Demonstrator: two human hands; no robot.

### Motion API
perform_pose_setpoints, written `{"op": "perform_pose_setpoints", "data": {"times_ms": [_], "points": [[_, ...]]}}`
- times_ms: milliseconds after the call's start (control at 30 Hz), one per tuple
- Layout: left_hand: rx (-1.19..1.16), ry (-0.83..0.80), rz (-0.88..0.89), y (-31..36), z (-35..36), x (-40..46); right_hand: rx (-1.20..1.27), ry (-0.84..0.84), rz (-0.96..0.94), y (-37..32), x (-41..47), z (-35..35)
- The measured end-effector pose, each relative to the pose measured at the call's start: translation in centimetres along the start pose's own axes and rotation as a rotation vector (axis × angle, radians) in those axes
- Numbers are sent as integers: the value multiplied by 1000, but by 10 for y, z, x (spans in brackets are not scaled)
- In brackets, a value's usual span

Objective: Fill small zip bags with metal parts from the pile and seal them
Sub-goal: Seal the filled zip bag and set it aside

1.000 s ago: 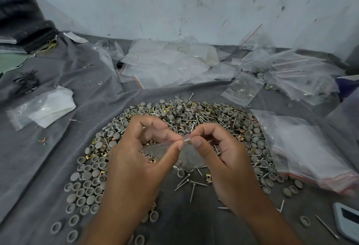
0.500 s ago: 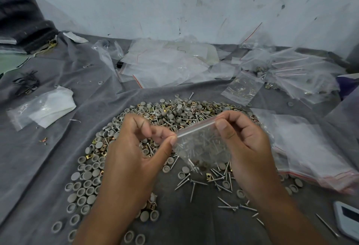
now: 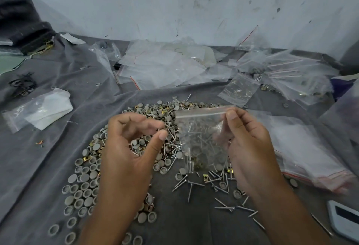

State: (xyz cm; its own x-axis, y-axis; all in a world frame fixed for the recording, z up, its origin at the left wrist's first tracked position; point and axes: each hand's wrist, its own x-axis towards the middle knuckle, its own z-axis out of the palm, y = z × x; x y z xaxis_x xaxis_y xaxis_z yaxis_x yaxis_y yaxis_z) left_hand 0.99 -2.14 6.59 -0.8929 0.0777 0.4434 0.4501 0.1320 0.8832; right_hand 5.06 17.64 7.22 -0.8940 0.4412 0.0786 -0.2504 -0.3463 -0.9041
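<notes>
A small clear zip bag (image 3: 202,138) with screws and a few parts at its bottom hangs above the pile. My right hand (image 3: 250,147) pinches its top right corner between thumb and fingers. My left hand (image 3: 128,147) hovers just left of the bag, fingers loosely curled toward the thumb, holding nothing. Under both hands lies the pile of grey round caps (image 3: 87,186), brass clips and loose screws (image 3: 194,184) on a grey cloth (image 3: 58,167).
A stack of empty zip bags (image 3: 303,151) lies to the right. Filled small bags (image 3: 240,89) and larger clear bags (image 3: 165,66) lie at the back by the wall. A white device (image 3: 343,217) sits at bottom right, a crumpled plastic bag (image 3: 38,108) at left.
Both hands pinched the bag's top edge earlier. My left hand has let go of it, and my right hand has lifted the bag up and to the right.
</notes>
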Motion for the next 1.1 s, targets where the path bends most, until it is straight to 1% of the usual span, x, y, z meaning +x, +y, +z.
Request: {"op": "perform_pose_setpoints", "data": {"times_ms": [67,133,167,233,300,367,467,567,633,700,767,833,900,1033,1100], "points": [[0,-6,-66,-2,-1,1,181,75,101,-7,7,-3],[38,-47,-138,-4,1,0,248,139,152,-11,13,-7],[63,-77,-160,-4,3,-1,206,151,145,-12,14,-8],[108,-124,-169,-4,5,-3,37,159,68,-14,17,-9],[121,-139,-178,-5,6,-4,-118,173,-45,-21,26,-13],[114,-133,-210,-5,6,-3,-207,187,-134,-36,48,-21],[127,-146,-227,-7,5,-2,-324,226,-224,-66,99,-40],[141,-146,-207,-13,5,0,-499,326,-292,-98,164,-64],[154,-134,-187,-17,5,1,-614,382,-396,-128,206,-75],[172,-129,-162,-21,4,2,-747,408,-539,-161,242,-80],[188,-128,-137,-23,3,3,-898,458,-613,-188,272,-89],[151,-138,-162,-23,2,5,-1071,516,-599,-201,294,-105],[127,-135,-175,-23,1,6,-1142,527,-494,-196,303,-128],[146,-135,-184,-23,-1,7,-1333,512,-217,-151,294,-185],[156,-149,-186,-23,-1,6,-1375,506,-160,-129,281,-205]]}}
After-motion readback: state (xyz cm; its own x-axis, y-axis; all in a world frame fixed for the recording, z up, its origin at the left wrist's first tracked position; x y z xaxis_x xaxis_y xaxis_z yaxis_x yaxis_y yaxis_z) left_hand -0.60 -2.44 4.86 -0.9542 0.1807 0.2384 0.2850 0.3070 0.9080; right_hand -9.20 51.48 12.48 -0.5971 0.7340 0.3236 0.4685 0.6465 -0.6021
